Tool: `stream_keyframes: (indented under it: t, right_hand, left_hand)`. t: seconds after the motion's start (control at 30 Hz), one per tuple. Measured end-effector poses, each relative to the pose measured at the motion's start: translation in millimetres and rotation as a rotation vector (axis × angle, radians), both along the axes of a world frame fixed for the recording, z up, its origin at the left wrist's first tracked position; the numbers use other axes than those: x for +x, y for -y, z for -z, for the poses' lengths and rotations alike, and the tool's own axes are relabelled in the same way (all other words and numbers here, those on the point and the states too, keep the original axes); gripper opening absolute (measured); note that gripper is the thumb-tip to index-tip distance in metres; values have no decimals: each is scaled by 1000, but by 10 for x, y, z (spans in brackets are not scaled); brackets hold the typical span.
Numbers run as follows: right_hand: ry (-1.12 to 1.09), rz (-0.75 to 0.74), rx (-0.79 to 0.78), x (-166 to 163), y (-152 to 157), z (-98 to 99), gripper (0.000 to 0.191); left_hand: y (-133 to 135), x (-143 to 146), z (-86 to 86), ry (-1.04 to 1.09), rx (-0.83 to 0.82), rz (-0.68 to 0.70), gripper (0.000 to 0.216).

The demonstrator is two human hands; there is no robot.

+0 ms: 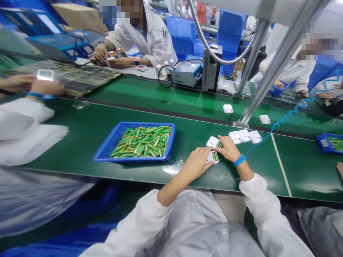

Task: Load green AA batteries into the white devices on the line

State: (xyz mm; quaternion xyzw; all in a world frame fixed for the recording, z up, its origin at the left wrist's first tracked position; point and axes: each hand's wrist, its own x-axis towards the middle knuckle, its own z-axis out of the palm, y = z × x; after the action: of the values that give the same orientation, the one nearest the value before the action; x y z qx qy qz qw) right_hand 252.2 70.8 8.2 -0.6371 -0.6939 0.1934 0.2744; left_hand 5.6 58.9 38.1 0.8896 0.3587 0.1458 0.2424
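Note:
My left hand [197,163] is curled around a small white device [213,157] with green batteries in it, holding it on the green belt [80,139]. My right hand [228,147], with a blue wrist strap [239,160], pinches a green battery [219,144] at a second white device [212,141] just behind. A blue tray [107,148] heaped with green batteries [142,141] sits to the left of my hands.
Three white devices [244,136] lie in a row right of my hands; two more [228,108] rest further back near a slanted metal post [257,85]. Other workers in white coats sit opposite and at both sides. Another blue tray [325,142] is at far right.

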Motion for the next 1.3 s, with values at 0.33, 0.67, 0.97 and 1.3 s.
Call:
stream_keyframes:
  t: [0.33,0.67,0.97,1.3]
  right_hand:
    - [-9,286,276,642,1313,-75,36]
    - [338,885,364,1986,2598,42,42]
    - [248,812,319,2119,2501,97,38]
    - [247,727,262,1762,2310,170,50]
  left_hand:
    - [18,344,-10,33,89,190,39]
    - [152,1966,118,82,277,754,32]
    - [282,2661,35,183,153,1017,34]
    - [-33,2542,-277,252,133,1093,42]
